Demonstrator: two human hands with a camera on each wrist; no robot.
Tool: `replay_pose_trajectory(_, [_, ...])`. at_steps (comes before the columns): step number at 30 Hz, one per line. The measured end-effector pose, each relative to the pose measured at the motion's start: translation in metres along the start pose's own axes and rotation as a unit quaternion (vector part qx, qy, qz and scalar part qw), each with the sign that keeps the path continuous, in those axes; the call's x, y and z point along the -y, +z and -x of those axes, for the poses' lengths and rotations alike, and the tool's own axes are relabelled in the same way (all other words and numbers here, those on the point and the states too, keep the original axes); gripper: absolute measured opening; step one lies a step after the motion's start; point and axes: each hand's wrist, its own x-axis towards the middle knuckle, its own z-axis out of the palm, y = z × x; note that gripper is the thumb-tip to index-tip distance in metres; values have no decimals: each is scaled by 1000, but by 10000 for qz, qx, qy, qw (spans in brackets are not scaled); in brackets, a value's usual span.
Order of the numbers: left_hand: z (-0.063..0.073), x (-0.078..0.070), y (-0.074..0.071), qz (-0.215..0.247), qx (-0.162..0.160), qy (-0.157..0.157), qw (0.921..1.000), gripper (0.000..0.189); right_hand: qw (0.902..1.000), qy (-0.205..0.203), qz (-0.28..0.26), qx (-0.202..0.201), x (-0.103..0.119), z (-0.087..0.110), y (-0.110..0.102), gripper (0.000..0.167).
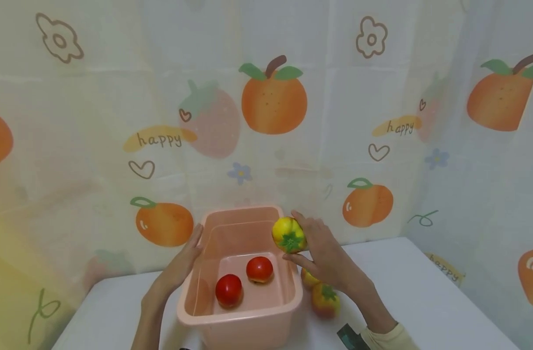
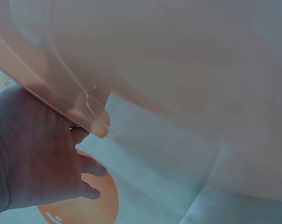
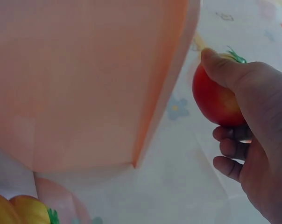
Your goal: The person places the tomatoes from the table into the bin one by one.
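Note:
My right hand (image 1: 332,253) grips a tomato (image 1: 288,235) between thumb and fingers, over the right rim of a pink plastic basin (image 1: 240,320). From the head view the tomato shows its yellow end and green calyx; the right wrist view shows its red side (image 3: 213,100). Two red tomatoes, one nearer (image 1: 229,290) and one farther (image 1: 259,270), lie on the basin's floor. My left hand (image 1: 183,262) rests along the outside of the basin's left rim, and the left wrist view shows its fingers (image 2: 92,166) loosely extended past the rim.
Right of the basin, yellow-and-red tomatoes (image 1: 325,301) sit on the white table (image 1: 393,277), partly hidden by my right hand and forearm. A fruit-printed curtain (image 1: 266,184) hangs right behind the table.

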Motion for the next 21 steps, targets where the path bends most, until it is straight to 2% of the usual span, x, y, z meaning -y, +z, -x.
replay_pose_trajectory(3, [0,1,1,-21,-9,-43,10000,65,9997,-225,-30,64,5,0,6,95])
replay_pose_trajectory(8, [1,0,2,-105,-49,-78,9999,66,9994,-132,-36,332,15,0,10,91])
replay_pose_trajectory(11, [1,-1,2,-152,-57,-45,9999,67,9987,-153,71,479,18,-1,11,80])
replay_pose_trajectory(16, [3,-3,2,-137,-46,-45,9999,68,9961,-530,180,687,17,-2,14,56])
replay_pose_trajectory(21, [2,-3,2,-109,-60,6,9999,68,9965,-456,165,678,13,-1,9,47])
